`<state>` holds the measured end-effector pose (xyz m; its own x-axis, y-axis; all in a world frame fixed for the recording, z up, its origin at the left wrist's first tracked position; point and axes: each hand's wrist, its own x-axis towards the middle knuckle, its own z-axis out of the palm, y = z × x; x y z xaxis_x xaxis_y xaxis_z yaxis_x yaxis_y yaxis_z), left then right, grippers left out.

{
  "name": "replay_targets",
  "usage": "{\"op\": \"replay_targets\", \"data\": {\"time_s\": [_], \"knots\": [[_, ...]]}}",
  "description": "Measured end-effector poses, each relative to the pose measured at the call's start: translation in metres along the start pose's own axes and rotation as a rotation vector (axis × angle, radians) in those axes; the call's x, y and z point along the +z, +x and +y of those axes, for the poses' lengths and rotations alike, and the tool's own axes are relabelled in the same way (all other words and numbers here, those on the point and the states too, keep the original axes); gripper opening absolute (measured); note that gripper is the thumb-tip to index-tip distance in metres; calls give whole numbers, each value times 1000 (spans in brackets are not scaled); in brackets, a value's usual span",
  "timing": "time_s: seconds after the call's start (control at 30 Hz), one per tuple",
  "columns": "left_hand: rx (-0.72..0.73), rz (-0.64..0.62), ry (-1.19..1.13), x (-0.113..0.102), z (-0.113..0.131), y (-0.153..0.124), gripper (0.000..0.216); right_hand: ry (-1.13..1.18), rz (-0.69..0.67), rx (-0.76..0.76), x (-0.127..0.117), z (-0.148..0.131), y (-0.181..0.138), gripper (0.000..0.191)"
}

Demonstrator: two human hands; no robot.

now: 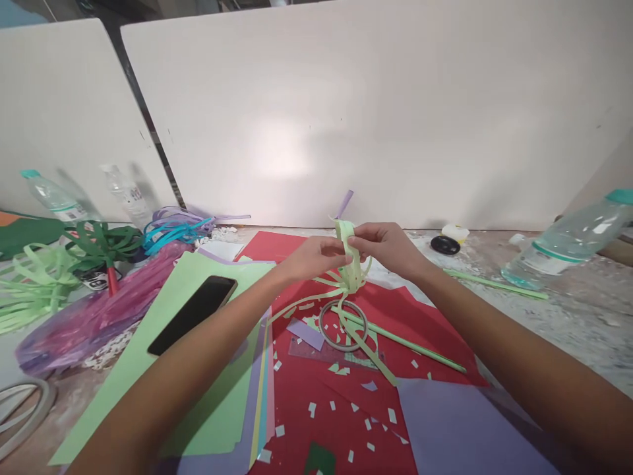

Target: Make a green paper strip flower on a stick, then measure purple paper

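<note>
Far side: a white panel (395, 132) stands behind the work surface. On the surface, a red paper sheet (297, 382) lies centrally, apparently serving as a mat. To its left is a stack of coloured paper (208, 409), green sheet uppermost. A purple paper sheet (459, 422) lies near right, overlapping the red. A water bottle (568, 244) sits far right, well apart from the work.

The left hand (311, 256) and right hand (393, 247) both pinch a pale-green fringed paper strip (350, 254), raised above the red sheet's far part; the two-sided grip presumably stops its band uncoiling and lets the fringe hang free. A smartphone (192, 313) rests on the stack, clear of the cuttings. Below the hands lies a tape roll (322, 328), seemingly kept within reach. Smallest: paper scraps (392, 415), scattered over the red.
</note>
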<state>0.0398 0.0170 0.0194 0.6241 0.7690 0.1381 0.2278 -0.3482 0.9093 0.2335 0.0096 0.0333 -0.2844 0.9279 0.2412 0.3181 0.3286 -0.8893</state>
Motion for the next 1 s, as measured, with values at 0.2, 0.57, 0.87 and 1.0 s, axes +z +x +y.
{"op": "replay_targets", "data": {"time_s": [0.2, 0.57, 0.87, 1.0], "knots": [[3, 31, 96, 11, -11, 8, 26, 42, 13, 50, -15, 11, -2, 23], [-269, 17, 813, 52, 8, -30, 36, 132, 26, 70, -16, 8, -2, 21], [-258, -71, 706, 23, -3, -39, 32, 234, 24, 44, -16, 14, -4, 18], [-223, -114, 692, 16, 6, -51, 13, 327, -13, 4, -15, 11, -1, 13]]}}
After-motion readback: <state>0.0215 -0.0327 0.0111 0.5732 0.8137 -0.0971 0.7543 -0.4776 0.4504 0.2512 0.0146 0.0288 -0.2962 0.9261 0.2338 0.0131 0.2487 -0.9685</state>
